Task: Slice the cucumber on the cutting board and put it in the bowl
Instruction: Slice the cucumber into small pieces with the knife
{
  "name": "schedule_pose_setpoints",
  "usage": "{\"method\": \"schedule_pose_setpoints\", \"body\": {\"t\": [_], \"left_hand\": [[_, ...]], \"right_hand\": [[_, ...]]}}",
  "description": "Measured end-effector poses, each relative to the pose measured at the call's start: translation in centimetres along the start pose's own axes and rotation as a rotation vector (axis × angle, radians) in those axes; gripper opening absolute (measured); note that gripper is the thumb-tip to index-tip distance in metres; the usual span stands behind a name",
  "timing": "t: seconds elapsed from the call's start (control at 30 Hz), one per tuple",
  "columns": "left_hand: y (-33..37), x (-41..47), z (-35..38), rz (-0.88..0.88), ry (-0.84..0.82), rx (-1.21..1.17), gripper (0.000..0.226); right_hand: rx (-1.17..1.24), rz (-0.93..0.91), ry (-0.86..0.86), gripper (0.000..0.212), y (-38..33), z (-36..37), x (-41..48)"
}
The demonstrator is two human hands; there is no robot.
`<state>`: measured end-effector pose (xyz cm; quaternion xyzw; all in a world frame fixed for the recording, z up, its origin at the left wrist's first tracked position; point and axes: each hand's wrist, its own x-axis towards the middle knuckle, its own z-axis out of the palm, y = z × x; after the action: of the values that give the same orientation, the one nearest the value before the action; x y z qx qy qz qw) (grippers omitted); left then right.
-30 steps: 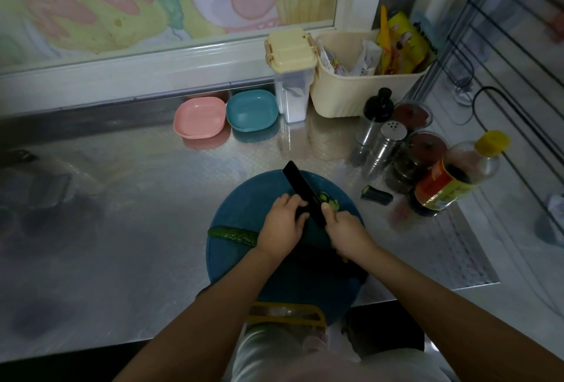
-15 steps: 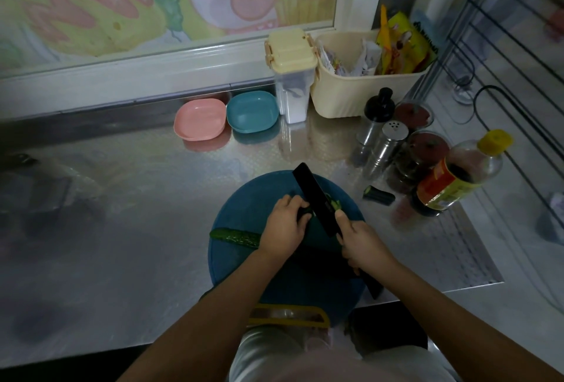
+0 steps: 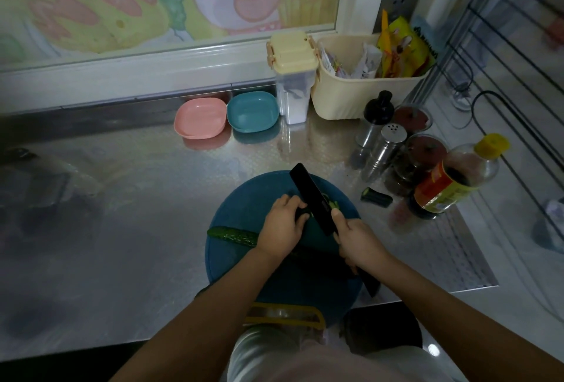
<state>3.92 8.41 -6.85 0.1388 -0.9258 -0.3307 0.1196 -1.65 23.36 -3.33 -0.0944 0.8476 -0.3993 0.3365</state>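
Observation:
A round blue cutting board [image 3: 244,198] lies at the counter's front edge. A dark green cucumber [image 3: 233,235] lies across it, its left end sticking out from under my left hand [image 3: 282,226], which grips the cucumber with curled fingers. My right hand [image 3: 357,241] grips the handle of a black knife [image 3: 311,195], forefinger along the blade, right beside my left fingers. A few cut green pieces [image 3: 334,204] show just right of the blade. A pink bowl [image 3: 200,117] and a teal bowl [image 3: 252,111] sit at the back.
A cucumber end piece [image 3: 376,197] lies on the steel counter right of the board. Bottles, shakers and jars [image 3: 396,152] crowd the right side, with an oil bottle [image 3: 454,177] lying tilted. A cream basket [image 3: 363,88] and a lidded container [image 3: 294,76] stand at the back.
The knife blade and my right hand shifted slightly to the right and toward me, then stayed near the cucumber's cut end. My left hand kept its hold on the cucumber.

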Motion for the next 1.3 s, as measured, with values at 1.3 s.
{"method": "schedule_pose_setpoints", "body": {"t": [1.3], "left_hand": [[0.3, -0.2, -0.3, -0.017, 0.007, 0.009, 0.009]], "right_hand": [[0.065, -0.004, 0.014, 0.057, -0.4, 0.4, -0.6]]}}
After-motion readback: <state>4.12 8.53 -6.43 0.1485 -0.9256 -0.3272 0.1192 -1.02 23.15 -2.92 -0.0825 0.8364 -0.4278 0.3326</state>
